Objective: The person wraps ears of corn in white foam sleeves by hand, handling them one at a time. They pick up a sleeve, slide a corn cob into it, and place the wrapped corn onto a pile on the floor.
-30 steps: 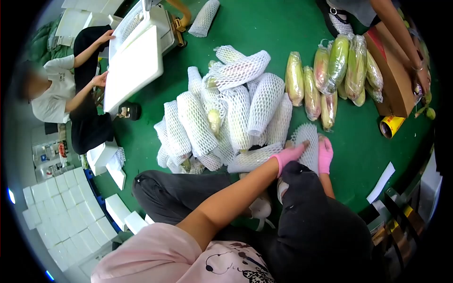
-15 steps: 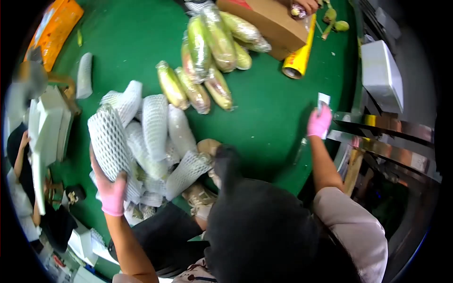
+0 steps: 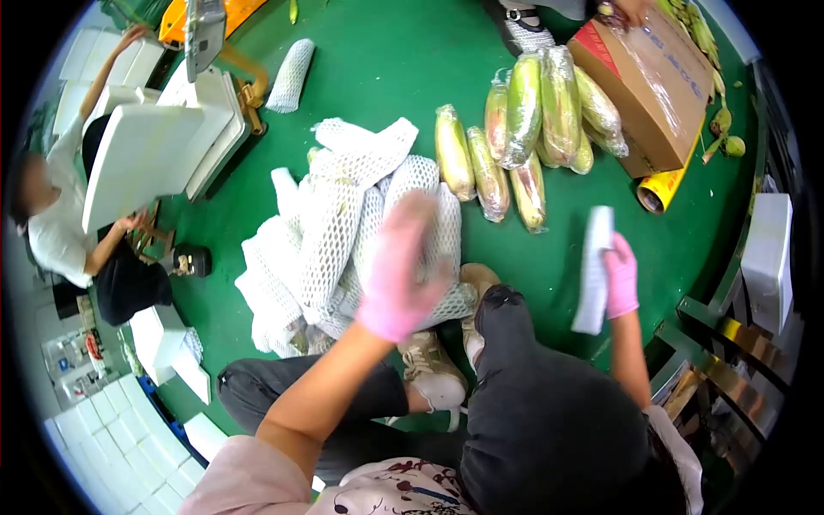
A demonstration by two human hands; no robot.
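My left hand [image 3: 402, 275], in a pink glove and blurred by motion, is over the right part of a pile of white foam net sleeves [image 3: 330, 232]. Its thumb and fingers are apart, with nothing seen between them. Corn shows faintly inside some sleeves. In its own pink glove, my right hand [image 3: 621, 276] grips a flat white foam net sleeve [image 3: 593, 270] above the green floor. Several ears of corn [image 3: 520, 112] wrapped in clear film lie beyond the pile, some stacked on others.
A cardboard box [image 3: 645, 86] stands at the back right beside a yellow roll [image 3: 654, 196], with another person's hand [image 3: 633, 10] over it. One separate sleeved piece [image 3: 292, 75] lies back left. A person [image 3: 69, 227] sits left near white foam boxes [image 3: 146, 163]. Metal frames [image 3: 712, 343] stand right.
The view has shifted. My left hand has let go of a sleeved ear on the pile and moved right. My right hand has come inward, with the white sleeve now in full view.
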